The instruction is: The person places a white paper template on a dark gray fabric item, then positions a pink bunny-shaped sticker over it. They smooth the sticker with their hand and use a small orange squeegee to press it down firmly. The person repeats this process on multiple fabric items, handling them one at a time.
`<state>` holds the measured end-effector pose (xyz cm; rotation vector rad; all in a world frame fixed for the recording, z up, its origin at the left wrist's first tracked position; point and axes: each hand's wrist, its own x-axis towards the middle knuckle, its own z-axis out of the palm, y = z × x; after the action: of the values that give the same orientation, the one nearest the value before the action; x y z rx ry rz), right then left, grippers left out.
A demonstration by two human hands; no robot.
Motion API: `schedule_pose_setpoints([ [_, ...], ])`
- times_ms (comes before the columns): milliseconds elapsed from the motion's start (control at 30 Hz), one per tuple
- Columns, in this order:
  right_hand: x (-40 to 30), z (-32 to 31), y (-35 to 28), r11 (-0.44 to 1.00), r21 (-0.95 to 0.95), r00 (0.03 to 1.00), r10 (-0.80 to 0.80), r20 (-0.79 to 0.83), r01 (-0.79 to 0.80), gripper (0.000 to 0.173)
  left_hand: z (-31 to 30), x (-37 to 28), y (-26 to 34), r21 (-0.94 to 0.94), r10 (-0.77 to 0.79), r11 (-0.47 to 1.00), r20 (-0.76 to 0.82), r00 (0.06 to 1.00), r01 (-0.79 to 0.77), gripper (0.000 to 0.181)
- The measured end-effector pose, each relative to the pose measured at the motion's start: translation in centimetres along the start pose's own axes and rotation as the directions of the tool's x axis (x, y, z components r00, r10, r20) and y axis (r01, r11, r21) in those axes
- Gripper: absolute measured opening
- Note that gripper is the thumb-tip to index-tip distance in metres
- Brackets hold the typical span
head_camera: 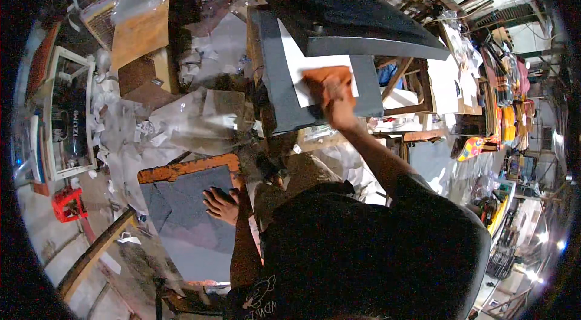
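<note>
My right hand (336, 101) presses a bunched orange-brown cloth (324, 72) onto a white sheet (295, 66). Beneath the sheet lies the grey bed (277, 111) of a machine that looks like a heat press. Its dark upper plate (363, 16) sits beyond the hand and hides part of the sheet. Some blur covers the right hand and the cloth. My left hand (222, 204) rests with spread fingers and nothing in it on a grey pad (190, 224), near the right side of the pad's worn orange frame (181, 169).
A cardboard box (140, 38) stands at the far left, among crumpled paper and plastic sheeting (195, 116). A red plastic crate (69, 204) and a wooden bar (97, 252) are lower left. Stacked colourful goods (510, 116) line the right. Another grey pad (426, 156) lies beyond my right arm.
</note>
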<state>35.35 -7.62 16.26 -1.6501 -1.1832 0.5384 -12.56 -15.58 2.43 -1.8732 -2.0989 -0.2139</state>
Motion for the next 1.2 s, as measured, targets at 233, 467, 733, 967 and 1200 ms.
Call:
schedule_pose_setpoints([
  [233, -0.7, 0.8, 0.5, 0.742, -0.651, 0.986, -0.152, 0.075, 0.163, 0.069, -1.0, 0.0, 0.3, -0.03, -0.027, 0.999, 0.105, 0.994, 0.03, 0.068],
  [467, 8.0, 0.8, 1.2, 0.729, -0.602, 0.933, -0.143, 0.33, 0.325, 0.058, -1.1, 0.6, 0.4, -0.078, -0.057, 0.995, 0.111, 0.992, 0.066, 0.066],
  [733, 12.1, 3.1, 5.0, 0.696, -0.609, 0.921, -0.23, 0.313, 0.381, 0.05, -0.5, 0.1, 0.4, -0.1, -0.066, 0.992, 0.093, 0.994, 0.075, 0.064],
  [967, 12.9, -1.5, 0.6, 0.658, -0.752, 0.978, 0.13, 0.161, 0.036, 0.049, -0.3, 0.4, 0.1, -0.134, -0.009, 0.991, -0.082, 0.997, -0.002, 0.065],
  [1200, 2.2, -0.8, 2.9, 0.829, -0.342, 0.783, -0.172, 0.598, 0.443, 0.056, 0.0, -0.2, -0.2, -0.032, -0.043, 0.998, 0.122, 0.992, 0.047, 0.07],
])
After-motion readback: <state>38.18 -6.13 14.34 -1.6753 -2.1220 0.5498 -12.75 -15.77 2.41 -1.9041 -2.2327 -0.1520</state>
